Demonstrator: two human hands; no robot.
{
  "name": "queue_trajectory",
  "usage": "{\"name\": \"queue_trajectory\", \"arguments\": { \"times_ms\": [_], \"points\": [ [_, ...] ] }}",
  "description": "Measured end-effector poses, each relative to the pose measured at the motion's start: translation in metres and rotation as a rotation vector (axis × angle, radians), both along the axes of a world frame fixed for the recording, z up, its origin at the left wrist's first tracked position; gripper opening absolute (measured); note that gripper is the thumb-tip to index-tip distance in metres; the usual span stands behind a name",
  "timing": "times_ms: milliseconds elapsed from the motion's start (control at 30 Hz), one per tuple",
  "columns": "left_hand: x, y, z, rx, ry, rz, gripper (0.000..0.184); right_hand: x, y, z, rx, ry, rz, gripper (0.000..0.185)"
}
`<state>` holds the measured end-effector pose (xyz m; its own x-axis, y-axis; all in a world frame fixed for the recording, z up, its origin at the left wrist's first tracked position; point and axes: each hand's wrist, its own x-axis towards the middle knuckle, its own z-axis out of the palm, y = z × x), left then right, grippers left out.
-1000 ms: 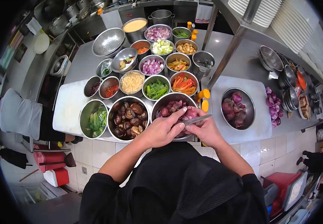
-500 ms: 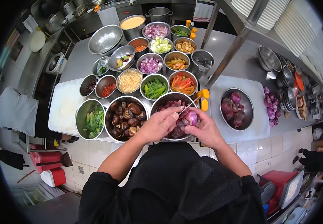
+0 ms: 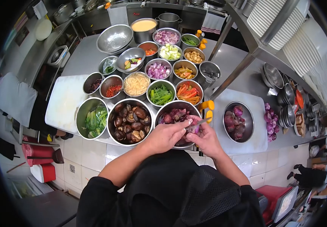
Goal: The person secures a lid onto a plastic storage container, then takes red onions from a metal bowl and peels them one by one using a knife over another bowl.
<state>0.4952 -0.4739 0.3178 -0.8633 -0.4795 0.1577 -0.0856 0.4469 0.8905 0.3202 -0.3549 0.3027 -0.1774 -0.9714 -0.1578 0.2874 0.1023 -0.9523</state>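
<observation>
My left hand [image 3: 165, 137] is closed on a small knife [image 3: 200, 123], its blade pointing to the right over my other hand's fingers. A red onion [image 3: 194, 129] is gripped in my right hand [image 3: 209, 142], mostly covered by the fingers. Both hands meet above a steel pot [image 3: 159, 113] containing red onion pieces or skins [image 3: 176, 115]. Right of my hands, whole red onions [image 3: 239, 120] lie in a steel bowl [image 3: 249, 111] on a white cutting board [image 3: 259, 145].
Left of the onion pot stand a pot of mushrooms [image 3: 132, 123] and one of leafy greens [image 3: 95, 123]. Several containers of cut vegetables fill the counter behind. A metal shelf post [image 3: 233, 73] rises at right, near loose red onions [image 3: 271, 121]. Another person [image 3: 314, 178] is at far right.
The view has shifted slightly. The knife blade has swung from pointing steeply upward to lying flatter across the onion, and the onion is more covered by my fingers.
</observation>
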Motion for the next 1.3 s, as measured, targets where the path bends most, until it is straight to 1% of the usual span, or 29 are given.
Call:
{"name": "queue_trajectory", "arguments": {
  "times_ms": [67,100,233,333,433,533,600,667,733,800,833,867,933,967,1033,1067,1100,1167,1200,1233,1300],
  "points": [
    [0.005,0.000,0.004,0.285,-0.084,0.032,0.038,0.002,0.002,-0.002,0.006,-0.008,0.014,0.070],
    [0.004,0.000,0.001,0.460,-0.038,0.057,0.038,0.003,0.002,0.004,0.012,-0.018,0.022,0.071],
    [0.005,-0.004,0.004,0.429,-0.051,0.093,0.038,0.007,0.001,0.009,0.018,-0.084,0.033,0.070],
    [0.003,-0.001,0.008,0.168,-0.073,0.157,0.036,0.006,0.004,0.003,0.022,-0.156,0.031,0.068],
    [-0.001,0.002,0.007,0.109,-0.017,0.163,0.034,0.005,0.010,0.006,0.027,-0.263,0.019,0.071],
    [-0.001,0.002,0.017,0.152,-0.096,0.125,0.036,0.001,0.015,-0.002,0.028,-0.296,0.005,0.070],
    [0.000,-0.002,0.009,0.218,-0.023,0.025,0.039,0.003,0.018,0.002,0.023,-0.301,0.006,0.068],
    [0.004,-0.007,0.014,0.554,-0.119,-0.063,0.045,0.006,0.016,0.003,0.014,-0.319,-0.023,0.066],
    [0.005,-0.005,0.017,0.637,-0.098,-0.108,0.048,0.007,0.010,0.001,-0.013,-0.359,-0.020,0.057],
    [0.006,-0.008,0.013,0.447,-0.029,-0.186,0.046,0.020,0.002,0.007,-0.007,-0.379,-0.101,0.052],
    [0.002,-0.009,0.001,0.147,0.192,-0.110,0.044,0.026,-0.001,0.011,0.024,-0.338,-0.128,0.044],
    [0.005,-0.013,-0.007,0.170,0.044,-0.101,0.041,0.027,-0.001,0.007,0.032,-0.358,-0.114,0.042],
    [0.011,-0.018,-0.006,-0.004,0.045,-0.018,0.038,0.028,-0.004,0.001,0.060,-0.396,-0.084,0.037],
    [0.013,-0.021,-0.003,-0.015,0.007,-0.008,0.037,0.033,-0.005,0.001,0.087,-0.389,-0.132,0.031],
    [0.018,-0.030,0.008,-0.031,-0.083,-0.005,0.035,0.036,-0.008,0.000,0.068,-0.362,-0.139,0.029],
    [0.019,-0.033,0.012,-0.065,0.039,0.035,0.032,0.039,-0.009,0.000,0.055,-0.355,-0.149,0.028],
    [0.018,-0.034,0.010,-0.067,0.039,0.032,0.032,0.045,-0.012,0.008,0.084,-0.335,-0.201,0.026],
    [0.018,-0.037,0.018,-0.072,0.051,-0.006,0.031,0.050,-0.010,0.014,0.082,-0.278,-0.259,0.030],
    [0.020,-0.040,0.026,-0.093,-0.001,-0.036,0.031,0.052,-0.009,0.016,0.072,-0.267,-0.281,0.031],
    [0.017,-0.043,0.025,-0.118,0.028,-0.043,0.031,0.056,-0.009,0.019,0.083,-0.220,-0.318,0.035],
    [0.015,-0.045,0.024,-0.120,0.048,-0.069,0.031,0.064,-0.010,0.019,0.021,-0.195,-0.382,0.035]
  ]
}}
